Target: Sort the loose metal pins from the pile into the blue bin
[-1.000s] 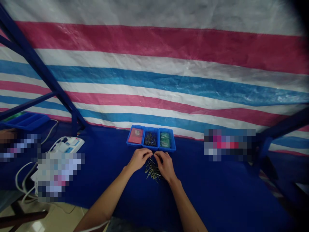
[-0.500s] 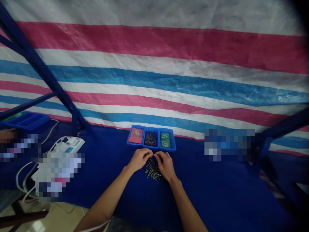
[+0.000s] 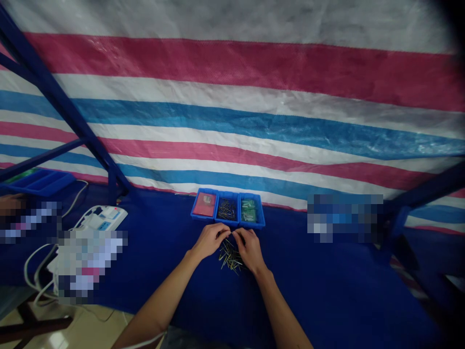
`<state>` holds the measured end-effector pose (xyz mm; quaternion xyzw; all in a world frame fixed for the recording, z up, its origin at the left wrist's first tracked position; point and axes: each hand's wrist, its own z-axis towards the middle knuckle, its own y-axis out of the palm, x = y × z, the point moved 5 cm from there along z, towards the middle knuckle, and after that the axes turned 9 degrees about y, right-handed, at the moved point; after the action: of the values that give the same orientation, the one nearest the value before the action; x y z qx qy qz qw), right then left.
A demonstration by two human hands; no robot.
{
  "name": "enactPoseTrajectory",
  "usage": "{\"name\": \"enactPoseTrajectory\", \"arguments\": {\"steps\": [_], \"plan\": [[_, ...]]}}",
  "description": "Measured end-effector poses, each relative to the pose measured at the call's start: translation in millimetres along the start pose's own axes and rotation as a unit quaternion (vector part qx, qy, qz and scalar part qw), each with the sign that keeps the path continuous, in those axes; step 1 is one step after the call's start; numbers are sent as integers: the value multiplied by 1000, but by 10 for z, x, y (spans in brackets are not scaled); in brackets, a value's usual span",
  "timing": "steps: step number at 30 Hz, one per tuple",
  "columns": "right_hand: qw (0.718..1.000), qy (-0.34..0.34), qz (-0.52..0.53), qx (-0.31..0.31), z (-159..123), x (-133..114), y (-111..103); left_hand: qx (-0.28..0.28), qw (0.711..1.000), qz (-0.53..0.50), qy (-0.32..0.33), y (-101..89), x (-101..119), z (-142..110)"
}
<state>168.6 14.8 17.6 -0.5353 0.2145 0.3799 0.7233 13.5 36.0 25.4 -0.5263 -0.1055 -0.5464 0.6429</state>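
My left hand and my right hand meet just in front of the bins, fingertips pinched close together. Whatever sits between the fingertips is too small to make out. Below them, a loose pile of thin metal screws lies on the blue table cover, partly behind my right hand. Three joined blue bins stand right beyond my hands. The left bin holds something flat and red, the middle bin has dark screws, and the right bin contains green and pale small pieces.
A white power strip with cables lies on the left, near blurred items. Farther left are a blue divided tray and another person's hand. Blue metal frame bars rise at the sides. A striped sheet hangs behind the table.
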Motion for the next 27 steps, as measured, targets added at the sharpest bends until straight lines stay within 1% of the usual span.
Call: {"name": "enactPoseTrajectory", "arguments": {"steps": [10, 19, 27], "plan": [[1000, 7, -8, -9, -5, 28, 7, -7, 1000, 2, 2, 30, -40, -9], [999, 29, 26, 4, -7, 22, -31, -8, 1000, 5, 4, 5, -2, -1], [999, 27, 38, 1, -2, 20, -17, -10, 1000, 11, 0, 19, -25, -3]]}}
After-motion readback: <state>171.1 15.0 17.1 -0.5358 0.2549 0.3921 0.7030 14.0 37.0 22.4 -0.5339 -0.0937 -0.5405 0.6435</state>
